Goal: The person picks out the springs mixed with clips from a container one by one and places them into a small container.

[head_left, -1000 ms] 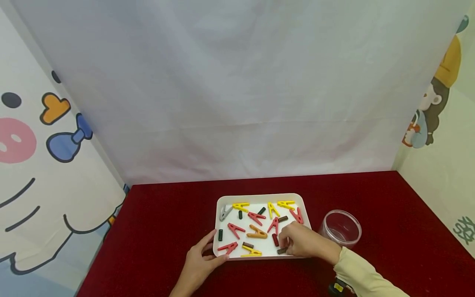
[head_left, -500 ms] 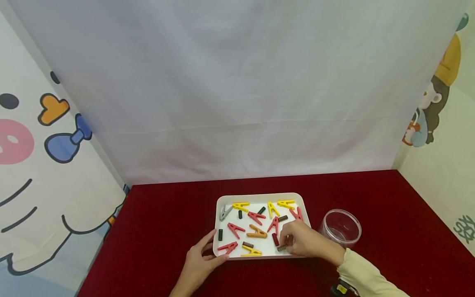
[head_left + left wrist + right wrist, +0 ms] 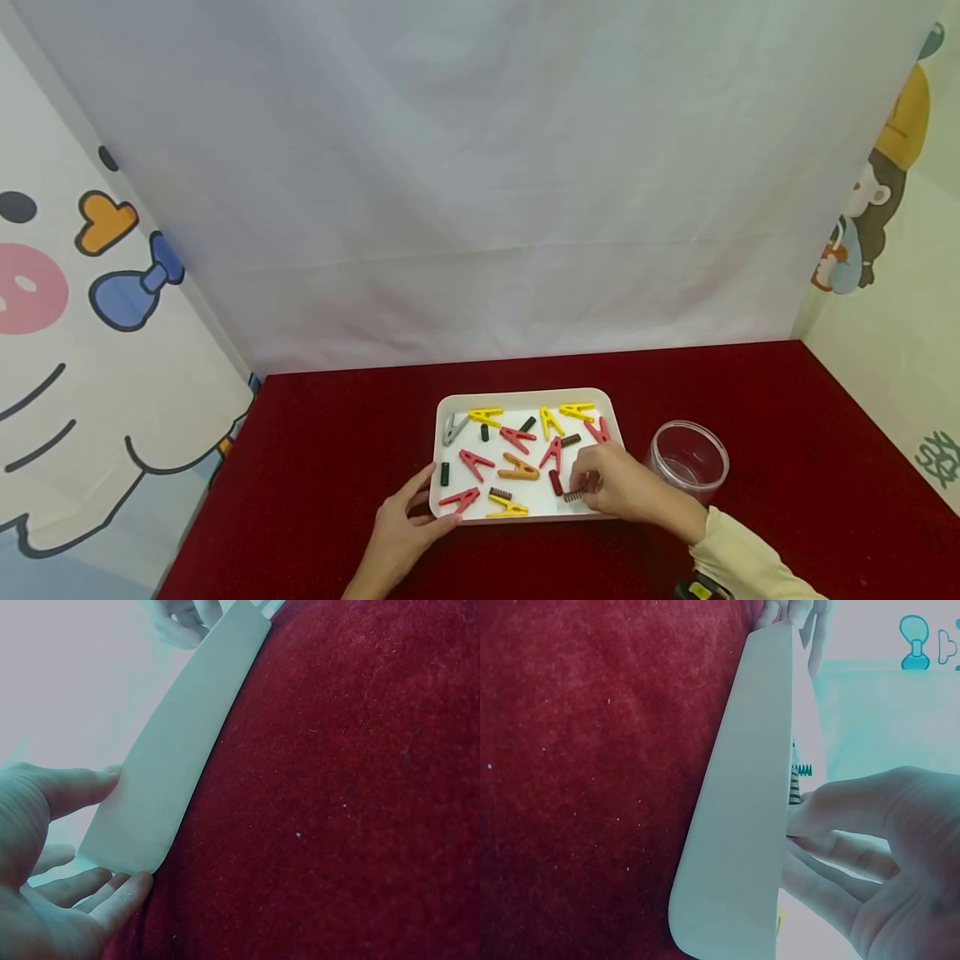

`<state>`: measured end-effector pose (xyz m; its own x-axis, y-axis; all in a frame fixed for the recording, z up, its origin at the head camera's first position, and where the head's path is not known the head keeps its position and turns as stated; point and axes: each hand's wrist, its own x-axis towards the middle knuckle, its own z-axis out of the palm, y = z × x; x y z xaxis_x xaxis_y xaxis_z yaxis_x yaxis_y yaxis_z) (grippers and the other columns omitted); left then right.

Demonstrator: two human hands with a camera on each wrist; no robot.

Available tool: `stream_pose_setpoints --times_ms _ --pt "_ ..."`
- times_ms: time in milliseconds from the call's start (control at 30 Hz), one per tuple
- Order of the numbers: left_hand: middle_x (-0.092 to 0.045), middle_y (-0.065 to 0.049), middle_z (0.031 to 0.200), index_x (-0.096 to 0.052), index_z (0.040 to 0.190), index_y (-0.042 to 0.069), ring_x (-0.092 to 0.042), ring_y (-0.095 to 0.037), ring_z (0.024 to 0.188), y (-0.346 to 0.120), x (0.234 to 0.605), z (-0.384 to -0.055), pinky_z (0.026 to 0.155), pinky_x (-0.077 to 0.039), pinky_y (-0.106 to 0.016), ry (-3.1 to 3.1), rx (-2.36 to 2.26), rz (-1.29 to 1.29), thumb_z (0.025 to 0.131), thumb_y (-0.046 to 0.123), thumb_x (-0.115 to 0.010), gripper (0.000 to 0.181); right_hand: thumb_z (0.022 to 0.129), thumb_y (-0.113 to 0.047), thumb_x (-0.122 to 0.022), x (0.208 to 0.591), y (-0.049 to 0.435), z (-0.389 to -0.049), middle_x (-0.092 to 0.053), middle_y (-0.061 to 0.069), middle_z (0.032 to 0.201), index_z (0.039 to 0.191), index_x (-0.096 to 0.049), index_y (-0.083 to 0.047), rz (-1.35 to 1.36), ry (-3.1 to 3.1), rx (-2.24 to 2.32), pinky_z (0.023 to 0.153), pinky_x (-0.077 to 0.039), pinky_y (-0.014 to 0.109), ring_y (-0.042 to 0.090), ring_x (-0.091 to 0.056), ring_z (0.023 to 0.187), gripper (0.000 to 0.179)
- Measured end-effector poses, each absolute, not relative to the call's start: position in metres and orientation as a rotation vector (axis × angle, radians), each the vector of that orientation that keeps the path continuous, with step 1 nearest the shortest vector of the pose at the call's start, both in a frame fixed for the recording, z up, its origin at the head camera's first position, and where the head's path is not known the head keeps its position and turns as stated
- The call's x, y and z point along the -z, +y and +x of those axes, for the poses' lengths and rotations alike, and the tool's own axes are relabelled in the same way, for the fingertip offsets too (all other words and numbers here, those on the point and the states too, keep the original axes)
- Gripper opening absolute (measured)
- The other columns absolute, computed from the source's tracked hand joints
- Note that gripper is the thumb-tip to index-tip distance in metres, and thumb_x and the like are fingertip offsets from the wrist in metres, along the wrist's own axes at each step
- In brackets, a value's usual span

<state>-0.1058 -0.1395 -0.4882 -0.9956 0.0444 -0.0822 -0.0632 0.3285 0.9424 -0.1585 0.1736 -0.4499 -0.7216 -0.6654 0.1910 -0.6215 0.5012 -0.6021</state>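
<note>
A shallow white tray (image 3: pixel 525 517) holds several plastic clips shaped like clothespins, such as an orange clip (image 3: pixel 519 468), red clips and yellow clips, plus a grey one. Small coil springs lie among them, including a red spring (image 3: pixel 556 482) and a dark green spring (image 3: pixel 445 474). My left hand (image 3: pixel 405 525) grips the tray's near left corner, thumb over the rim and fingers outside the wall. Over the near right part, my right hand (image 3: pixel 611 483) pinches one end of a brown spring (image 3: pixel 573 496). The tray wall partly hides that spring in the right wrist view.
A clear round plastic jar (image 3: pixel 688 460) stands just right of the tray, close behind the right forearm. The table is covered with dark red cloth (image 3: pixel 337 450). A white curtain (image 3: pixel 480 208) hangs at the back, with cartoon-printed panels on both sides.
My right hand has shifted slightly right and away from the tray's near edge, and the brown spring has moved a little with it. My left hand stays at the tray's corner.
</note>
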Motion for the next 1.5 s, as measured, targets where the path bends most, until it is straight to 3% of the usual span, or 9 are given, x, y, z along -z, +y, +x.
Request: stream_pose_setpoints --times_ms 233,767,1500 --pt "-0.052 -0.022 0.129 -0.043 0.141 0.004 -0.054 -0.032 0.112 -0.139 0.488 -0.106 0.078 -0.054 -0.03 2.487 -1.774 -0.01 0.073 0.016 -0.083 0.08 0.063 0.008 -0.068 0.445 0.176 -0.155 -0.062 -0.003 0.066 0.069 -0.069 -0.009 -1.152 2.673 1.044 0.053 -0.047 0.017 0.004 -0.054 0.06 0.018" --pt "-0.05 -0.022 0.131 -0.042 0.142 0.006 -0.054 -0.032 0.113 -0.14 0.489 -0.105 0.078 -0.054 -0.03 2.457 -1.8 -0.032 0.072 0.016 -0.083 0.081 0.064 0.007 -0.073 0.435 0.181 -0.147 -0.063 -0.009 0.071 0.071 -0.07 -0.013 -1.136 2.746 1.049 0.056 -0.049 0.021 0.003 -0.054 0.065 0.022" --pt "-0.052 -0.022 0.129 -0.043 0.141 0.005 -0.054 -0.032 0.113 -0.141 0.491 -0.108 0.077 -0.054 -0.028 2.445 -1.832 -0.007 0.072 0.017 -0.084 0.081 0.066 0.01 -0.073 0.412 0.188 -0.139 -0.064 -0.007 0.075 0.075 -0.072 -0.014 -1.166 2.784 1.08 0.055 -0.051 0.02 0.005 -0.056 0.069 0.026"
